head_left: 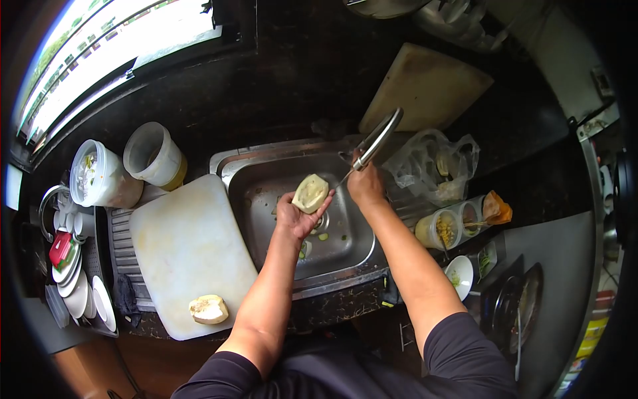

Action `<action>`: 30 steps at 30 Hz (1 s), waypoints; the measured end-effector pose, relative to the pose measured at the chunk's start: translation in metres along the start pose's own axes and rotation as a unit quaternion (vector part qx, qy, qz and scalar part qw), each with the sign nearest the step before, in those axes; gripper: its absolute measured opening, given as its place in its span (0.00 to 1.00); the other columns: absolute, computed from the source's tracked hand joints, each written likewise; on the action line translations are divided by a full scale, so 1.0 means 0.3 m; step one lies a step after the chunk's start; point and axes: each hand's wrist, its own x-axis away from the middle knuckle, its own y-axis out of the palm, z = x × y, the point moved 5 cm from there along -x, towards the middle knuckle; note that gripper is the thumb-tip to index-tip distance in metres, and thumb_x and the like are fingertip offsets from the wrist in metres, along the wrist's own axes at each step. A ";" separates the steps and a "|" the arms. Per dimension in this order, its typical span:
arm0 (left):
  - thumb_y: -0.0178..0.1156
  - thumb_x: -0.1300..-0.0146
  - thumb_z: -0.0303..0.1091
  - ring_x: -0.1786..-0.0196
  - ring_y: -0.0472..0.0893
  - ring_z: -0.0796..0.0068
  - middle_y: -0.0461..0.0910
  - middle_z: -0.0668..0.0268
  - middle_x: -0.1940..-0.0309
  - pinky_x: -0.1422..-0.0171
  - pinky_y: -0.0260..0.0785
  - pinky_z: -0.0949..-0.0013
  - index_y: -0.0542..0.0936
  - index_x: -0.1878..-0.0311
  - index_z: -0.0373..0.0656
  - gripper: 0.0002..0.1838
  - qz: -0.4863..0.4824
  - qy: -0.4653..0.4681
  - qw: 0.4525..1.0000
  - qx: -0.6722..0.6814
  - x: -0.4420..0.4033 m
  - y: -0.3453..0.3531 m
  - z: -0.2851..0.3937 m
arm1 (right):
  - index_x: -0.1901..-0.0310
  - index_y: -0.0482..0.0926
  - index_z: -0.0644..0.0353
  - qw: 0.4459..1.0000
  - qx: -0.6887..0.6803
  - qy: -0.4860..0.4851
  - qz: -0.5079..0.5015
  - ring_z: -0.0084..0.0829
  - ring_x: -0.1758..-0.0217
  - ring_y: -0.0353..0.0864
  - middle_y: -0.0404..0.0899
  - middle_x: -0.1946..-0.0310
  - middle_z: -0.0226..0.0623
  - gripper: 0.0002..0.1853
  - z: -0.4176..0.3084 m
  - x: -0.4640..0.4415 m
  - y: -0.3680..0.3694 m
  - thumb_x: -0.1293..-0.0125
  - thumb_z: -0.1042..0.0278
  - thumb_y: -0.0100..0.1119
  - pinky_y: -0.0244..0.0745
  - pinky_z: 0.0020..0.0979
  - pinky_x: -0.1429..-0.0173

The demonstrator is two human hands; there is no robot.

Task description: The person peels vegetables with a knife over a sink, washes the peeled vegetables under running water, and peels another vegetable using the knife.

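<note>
Over the steel sink (256, 226), my left hand (299, 216) holds a pale, hollowed half of a vegetable (310, 193), its cut side up. My right hand (367, 184) is closed at the base of the faucet (380, 139); a thin object points from it toward the vegetable half, too small to make out. A second pale half (209, 310) lies near the front edge of the white cutting board (183, 246), left of the sink. Small green scraps (323, 237) lie on the sink bottom.
Two plastic tubs (109, 176) stand behind the board. Stacked plates (78, 292) are at far left. Right of the sink are a plastic bag (425, 159), a container of yellow pieces (438, 229) and a white bowl (459, 276). Another board (425, 86) leans behind.
</note>
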 end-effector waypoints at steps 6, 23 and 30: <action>0.47 0.17 0.58 0.29 0.79 0.40 0.77 0.44 0.30 0.26 0.76 0.39 0.74 0.27 0.36 0.34 0.027 0.028 0.998 -0.046 -0.045 0.015 -0.024 | 0.29 0.74 0.65 0.989 0.082 -0.061 -0.104 0.61 0.37 0.82 0.77 0.34 0.61 0.27 -0.046 0.043 0.053 0.27 0.65 0.57 0.81 0.54 0.38; 0.51 0.22 0.52 0.48 0.86 0.51 0.88 0.53 0.49 0.38 0.79 0.49 0.82 0.42 0.38 0.25 0.097 0.155 0.979 -0.089 -0.037 -0.061 -0.062 | 0.47 0.72 0.62 0.963 0.114 -0.037 -0.240 0.61 0.56 0.91 0.89 0.62 0.58 0.12 -0.229 0.276 0.124 0.28 0.67 0.52 0.84 0.59 0.50; 0.49 0.21 0.48 0.41 0.85 0.53 0.86 0.56 0.43 0.31 0.77 0.49 0.82 0.37 0.41 0.24 0.049 0.148 0.982 -0.104 -0.015 0.019 -0.032 | 0.47 0.72 0.63 0.976 0.128 -0.078 -0.155 0.59 0.56 0.91 0.89 0.63 0.56 0.13 -0.234 0.177 0.097 0.28 0.66 0.55 0.85 0.56 0.50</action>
